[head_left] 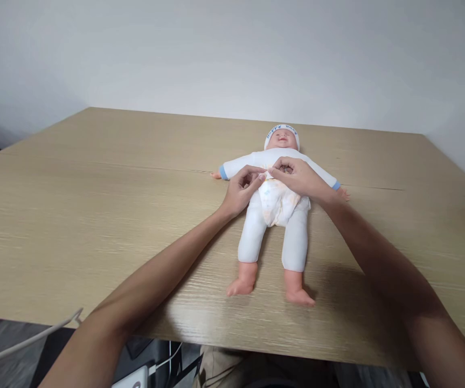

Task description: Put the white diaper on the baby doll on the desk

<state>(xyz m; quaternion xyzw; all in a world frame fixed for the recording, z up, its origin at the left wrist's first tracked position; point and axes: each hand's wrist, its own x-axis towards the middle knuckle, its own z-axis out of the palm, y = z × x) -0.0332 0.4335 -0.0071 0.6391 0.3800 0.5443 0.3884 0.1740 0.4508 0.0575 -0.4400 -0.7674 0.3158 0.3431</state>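
Note:
A baby doll (252, 231) in a white suit with blue cuffs and a printed white cap lies on its back, feet toward me. Around its hips sits a white diaper (276, 202) with pale printed patterns. My left hand (243, 188) pinches the diaper's upper front edge at the doll's waist, thumb and forefinger together. Close beside it, my right hand (295, 175) is bent over the same waist edge, its thumb and fingers closed on the diaper. The fingertips of both hands nearly meet. What exactly lies between them is partly hidden.
The doll rests on a wide wooden table (135, 215) that reaches back to a pale wall (232, 54). A white cable (26, 342) hangs at the table's front left edge. Below the edge is a white device (133, 379) with a plugged-in cord.

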